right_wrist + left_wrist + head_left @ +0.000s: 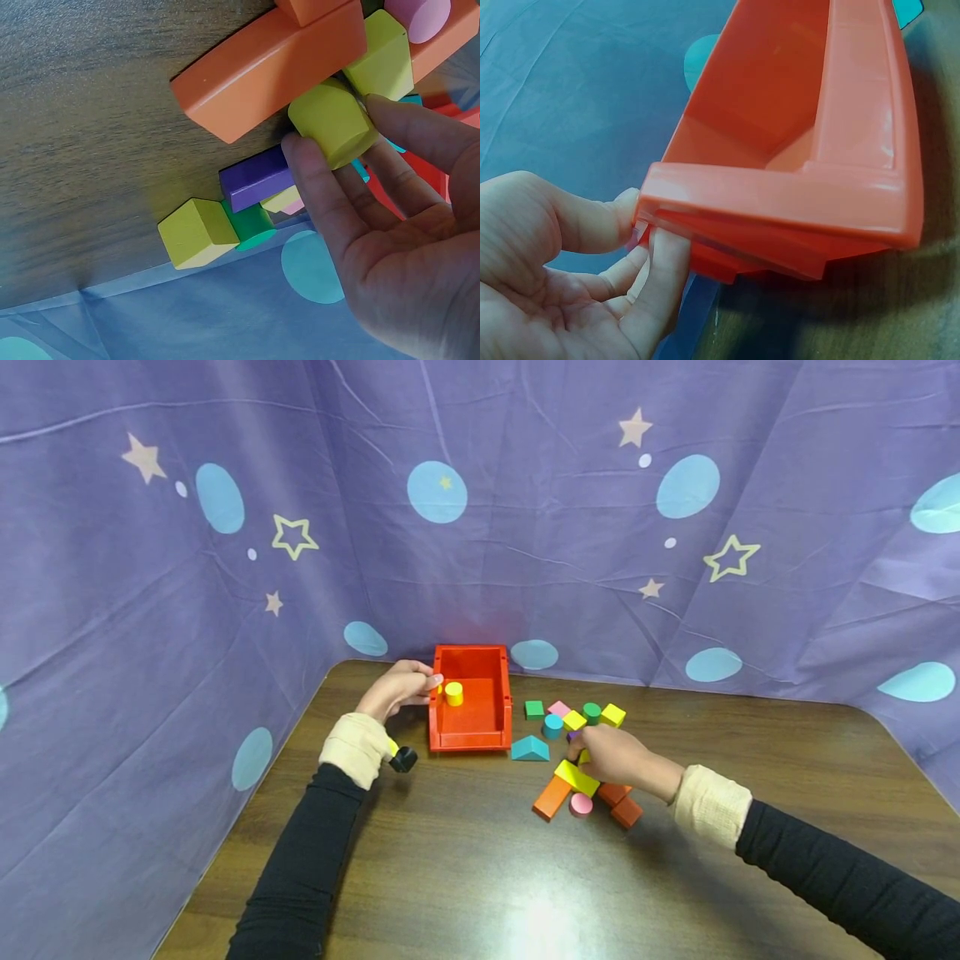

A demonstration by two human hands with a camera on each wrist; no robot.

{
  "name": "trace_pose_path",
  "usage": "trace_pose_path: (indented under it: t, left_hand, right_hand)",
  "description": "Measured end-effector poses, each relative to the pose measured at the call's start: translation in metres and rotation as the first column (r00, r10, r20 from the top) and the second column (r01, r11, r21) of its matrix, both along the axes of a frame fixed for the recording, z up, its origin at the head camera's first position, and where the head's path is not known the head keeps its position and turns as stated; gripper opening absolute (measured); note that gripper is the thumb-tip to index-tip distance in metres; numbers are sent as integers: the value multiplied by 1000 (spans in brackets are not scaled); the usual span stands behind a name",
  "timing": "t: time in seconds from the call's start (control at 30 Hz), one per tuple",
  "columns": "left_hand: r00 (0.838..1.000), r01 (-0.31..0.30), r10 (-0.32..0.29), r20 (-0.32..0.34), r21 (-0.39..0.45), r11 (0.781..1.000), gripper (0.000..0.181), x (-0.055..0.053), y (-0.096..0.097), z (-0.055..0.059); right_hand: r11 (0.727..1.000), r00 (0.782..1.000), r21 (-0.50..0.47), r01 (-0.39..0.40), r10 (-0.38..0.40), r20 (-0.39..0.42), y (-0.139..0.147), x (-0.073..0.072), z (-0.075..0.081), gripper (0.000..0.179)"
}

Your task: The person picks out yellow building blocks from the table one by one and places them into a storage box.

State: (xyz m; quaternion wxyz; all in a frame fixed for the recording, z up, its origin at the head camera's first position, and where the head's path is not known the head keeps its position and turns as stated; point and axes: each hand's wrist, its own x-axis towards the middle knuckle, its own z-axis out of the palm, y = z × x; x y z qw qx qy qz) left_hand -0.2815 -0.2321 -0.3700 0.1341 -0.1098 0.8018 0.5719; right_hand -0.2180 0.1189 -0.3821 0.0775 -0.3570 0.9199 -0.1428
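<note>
My left hand (401, 687) is at the left side of a red plastic bin (470, 742), pinching its rim between thumb and fingers, as the left wrist view shows close up. One yellow cylinder block (453, 694) stands inside the bin. To the right, my right hand (618, 760) reaches down into a group of wooden blocks. In the right wrist view its thumb and fingers pinch another yellow cylinder block (330, 124). Around that lie an orange bar (270, 71), a purple block (257, 178) and a yellow block (381, 56).
A teal triangle block (530, 749) lies beside the bin. Green block (534, 710), blue cylinder (552, 727), yellow cube (612, 715) and pink disc (581, 805) are scattered nearby. A purple patterned cloth (570, 527) hangs behind the wooden table (450, 860).
</note>
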Motion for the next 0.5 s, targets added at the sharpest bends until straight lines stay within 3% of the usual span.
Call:
trace_pose_path:
  t: [0.13,0.33,0.5]
  left_hand:
    - [1000,3,-3,3,-2,1000,45,0,-1,0]
    - [1000,2,-2,10,-2,1000,46,-1,0,1]
    - [1000,4,-4,13,4,1000,46,-2,0,0]
  right_hand:
    - [1000,1000,-1,-2,2,7,0,0,0,21]
    - [1000,999,-3,-8,8,35,2,-2,-1,45]
    - [1000,999,-3,-7,7,37,3,-2,-1,53]
